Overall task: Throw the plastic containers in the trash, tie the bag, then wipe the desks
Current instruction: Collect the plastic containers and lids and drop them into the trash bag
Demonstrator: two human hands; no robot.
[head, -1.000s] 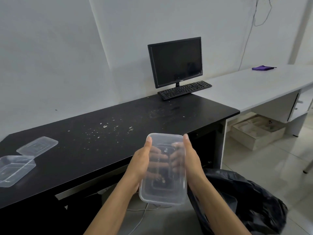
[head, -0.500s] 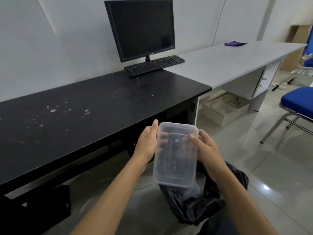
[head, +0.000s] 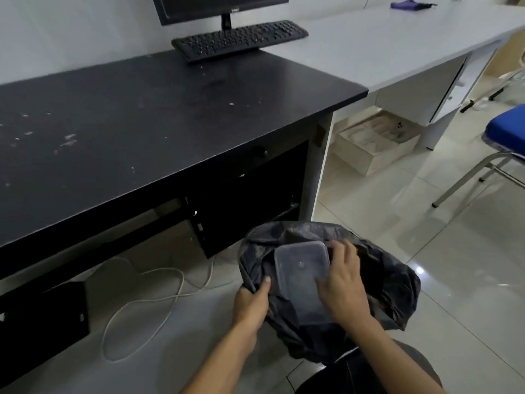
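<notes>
We find the container [head: 301, 277] in the bag [head: 395, 288] at lower centre, the desk [head: 142, 123] upper left, the keyboard [head: 238, 38] on its far edge.

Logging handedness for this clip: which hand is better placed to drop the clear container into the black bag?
Right, probably. The right hand grips the plastic container over the mouth of the trash bag, while the left hand grips its rim, holding it open.

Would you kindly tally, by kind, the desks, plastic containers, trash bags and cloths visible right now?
Desks: 2, the black desk and the white desk
Plastic containers: 1, the plastic container at the bag's mouth
Trash bags: 1, the trash bag
Cloths: 1, the purple cloth
Total: 5
</notes>
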